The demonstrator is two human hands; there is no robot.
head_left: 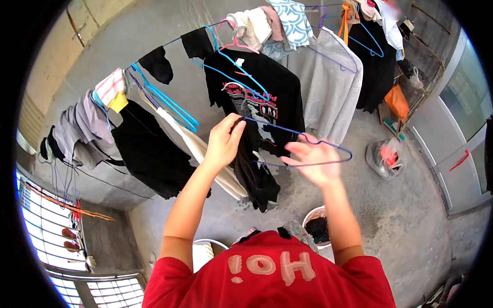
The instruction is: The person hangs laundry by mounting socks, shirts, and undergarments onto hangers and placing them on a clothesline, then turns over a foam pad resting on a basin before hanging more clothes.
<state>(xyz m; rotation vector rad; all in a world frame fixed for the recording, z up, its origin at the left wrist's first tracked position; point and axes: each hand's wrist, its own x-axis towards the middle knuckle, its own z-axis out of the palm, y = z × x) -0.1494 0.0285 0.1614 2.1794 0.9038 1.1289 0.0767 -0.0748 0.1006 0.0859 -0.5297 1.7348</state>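
One camera, worn on my head, wide fisheye, facing forward and down: red T-shirt (pixel 272 293) closest at bottom, left grip (pixel 224 141) and right grip (pixel 317 160) mid-frame, clothesline (pixel 173 42) farther ahead, concrete floor (pixel 380 220) beneath.

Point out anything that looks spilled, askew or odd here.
Dark, wet-looking splotches speckle the concrete floor beside the bucket of dark cloth, perhaps water drips, though stains are possible. Nothing else stands out to me.

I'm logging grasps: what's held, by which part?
Left grip: black fabric garment by its upper end, plus thin blue triangular hanger by one end. Right grip: blurred, cannot tell.
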